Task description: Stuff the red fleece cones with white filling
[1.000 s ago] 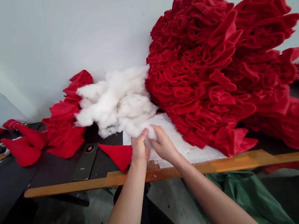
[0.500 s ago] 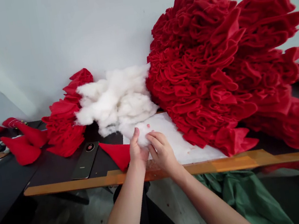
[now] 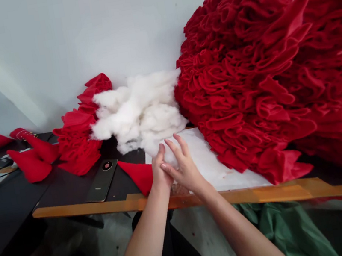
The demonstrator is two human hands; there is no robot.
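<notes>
My left hand (image 3: 161,169) is cupped with its thumb up, around a small tuft of white stuffing (image 3: 170,157). My right hand (image 3: 186,166) leans against the tuft from the right, fingers stretched and apart, its thumb touching my left hand. Part of the tuft is hidden behind the fingers. Just beyond the hands lies a big heap of white fibre stuffing (image 3: 142,111). Beside my left hand a red felt cone (image 3: 139,176) rests flat on the table, partly covered by the wrist. Under the hands is a white sheet (image 3: 227,176).
A tall pile of red felt pieces (image 3: 248,81) rises on the right. Left of the stuffing stands a smaller red felt stack (image 3: 78,138). A phone (image 3: 103,182) lies near the wooden table edge (image 3: 83,208). Filled red cones (image 3: 30,165) and cables are at far left. Green fabric (image 3: 284,227) hangs below.
The fingers of my right hand have opened from a pinch on the tuft and spread upward. My left hand keeps its cupped hold. The view has shifted slightly.
</notes>
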